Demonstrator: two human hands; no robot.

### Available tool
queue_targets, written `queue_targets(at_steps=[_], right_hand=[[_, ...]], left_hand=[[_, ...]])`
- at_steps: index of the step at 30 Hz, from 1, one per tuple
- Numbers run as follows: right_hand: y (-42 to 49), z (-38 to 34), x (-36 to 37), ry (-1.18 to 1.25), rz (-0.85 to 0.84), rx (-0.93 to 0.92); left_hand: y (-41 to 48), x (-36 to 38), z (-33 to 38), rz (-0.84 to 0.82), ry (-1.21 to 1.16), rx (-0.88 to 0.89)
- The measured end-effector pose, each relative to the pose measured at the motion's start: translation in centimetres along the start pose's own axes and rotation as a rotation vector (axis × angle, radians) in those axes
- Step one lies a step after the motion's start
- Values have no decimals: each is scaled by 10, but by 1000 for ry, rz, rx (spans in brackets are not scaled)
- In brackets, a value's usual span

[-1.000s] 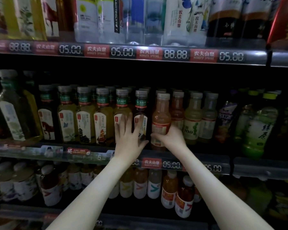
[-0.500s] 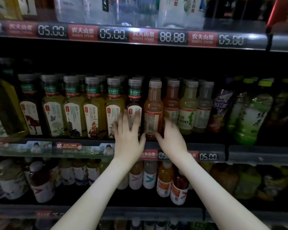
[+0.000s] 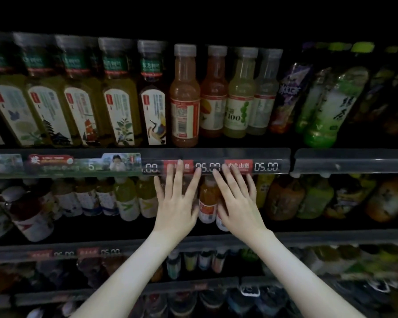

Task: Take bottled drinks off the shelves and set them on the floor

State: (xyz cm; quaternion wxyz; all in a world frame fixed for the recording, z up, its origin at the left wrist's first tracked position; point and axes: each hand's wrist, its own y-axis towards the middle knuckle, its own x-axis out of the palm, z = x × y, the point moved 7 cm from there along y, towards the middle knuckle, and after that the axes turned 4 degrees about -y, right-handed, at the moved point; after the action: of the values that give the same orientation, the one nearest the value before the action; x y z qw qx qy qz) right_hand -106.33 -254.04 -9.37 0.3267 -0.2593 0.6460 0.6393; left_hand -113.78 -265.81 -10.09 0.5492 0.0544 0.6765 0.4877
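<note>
Orange plastic juice bottle (image 3: 206, 203) stands upright on the lower shelf (image 3: 331, 240), directly between the left hand (image 3: 176, 210) and right hand (image 3: 239, 210), both empty with fingers spread, each about equally near.

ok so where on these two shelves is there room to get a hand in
The upper row is packed shoulder to shoulder, from the green-necked yellow tea bottles to the orange plastic juice bottle. Free room: the dark band above their grey caps, and the bare dark shelf strip before the lower bottles, beside the left hand.
</note>
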Motion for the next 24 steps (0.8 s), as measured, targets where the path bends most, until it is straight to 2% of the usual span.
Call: queue_targets(at_steps=[3, 6, 9, 14, 17, 21, 24], right_hand=[[-9, 11, -7, 29, 38, 42], [-32, 28, -6, 81, 23, 103], [-62, 44, 17, 94, -46, 118], [-97, 57, 69, 207, -218, 249], [-89, 68, 94, 368, -231, 419], [-65, 78, 125, 727, -174, 690], [-64, 81, 146, 747, -259, 802]], left_hand=[[-3, 2, 16, 61, -47, 22], [-20, 8, 36, 119, -194, 66], [-49, 35, 48, 3, -268, 77], [-92, 80, 37, -242, -293, -93], [-100, 94, 24, -299, -276, -184], [-89, 106, 15, -305, -275, -245], [-76, 114, 14, -309, -308, -253]])
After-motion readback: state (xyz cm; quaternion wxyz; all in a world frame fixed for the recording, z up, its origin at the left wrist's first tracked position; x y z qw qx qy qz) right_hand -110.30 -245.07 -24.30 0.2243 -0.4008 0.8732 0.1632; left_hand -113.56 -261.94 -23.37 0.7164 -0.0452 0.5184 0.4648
